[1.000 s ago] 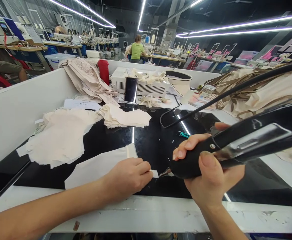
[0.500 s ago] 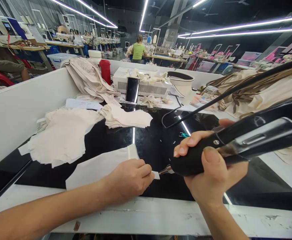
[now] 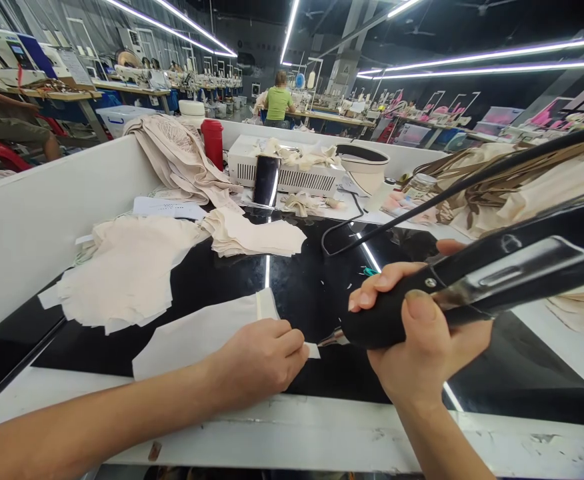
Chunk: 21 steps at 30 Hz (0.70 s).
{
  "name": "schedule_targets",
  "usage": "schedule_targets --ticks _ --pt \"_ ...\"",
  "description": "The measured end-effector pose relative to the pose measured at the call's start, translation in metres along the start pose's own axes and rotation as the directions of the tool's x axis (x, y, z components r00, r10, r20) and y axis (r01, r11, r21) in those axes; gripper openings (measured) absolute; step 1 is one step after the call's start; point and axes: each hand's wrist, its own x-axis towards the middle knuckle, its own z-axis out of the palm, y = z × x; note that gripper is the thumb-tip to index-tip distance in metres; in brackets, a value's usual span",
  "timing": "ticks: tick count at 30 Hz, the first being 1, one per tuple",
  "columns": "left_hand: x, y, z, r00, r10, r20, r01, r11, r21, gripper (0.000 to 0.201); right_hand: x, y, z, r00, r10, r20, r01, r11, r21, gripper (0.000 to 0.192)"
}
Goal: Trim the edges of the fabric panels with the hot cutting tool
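The glossy black table [image 3: 312, 293] carries a flat cream fabric panel [image 3: 197, 333] near its front edge, with 1 small white tab [image 3: 313, 350] at the panel's right end. To work cleanly, the panel should lie flat and pinned while the tool's tip meets only the tab. The right hand [image 3: 422, 340] is clenched around a black corded handheld tool with a metal tip [image 3: 472, 283]. The left hand [image 3: 259, 357] presses on the panel, fingers curled, apparently pinching the tab.
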Motion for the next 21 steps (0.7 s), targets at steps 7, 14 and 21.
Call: schedule_targets --ticks 7,14,21 --pt "0.000 0.000 -0.002 0.998 0.008 0.061 -0.008 1.000 0.012 0.023 -0.004 0.001 -0.001 0.999 0.008 0.035 -0.006 0.999 -0.039 0.054" --pt "0.000 0.000 -0.001 0.999 0.004 0.033 -0.005 1.000 0.023 0.026 -0.005 0.000 0.000 1.000 0.014 0.028 -0.013 0.999 -0.031 0.051" --pt "0.001 0.002 -0.002 0.999 0.004 0.053 -0.005 1.000 0.017 0.028 -0.008 -0.011 -0.002 0.999 0.026 0.024 -0.027 0.999 0.029 0.051"
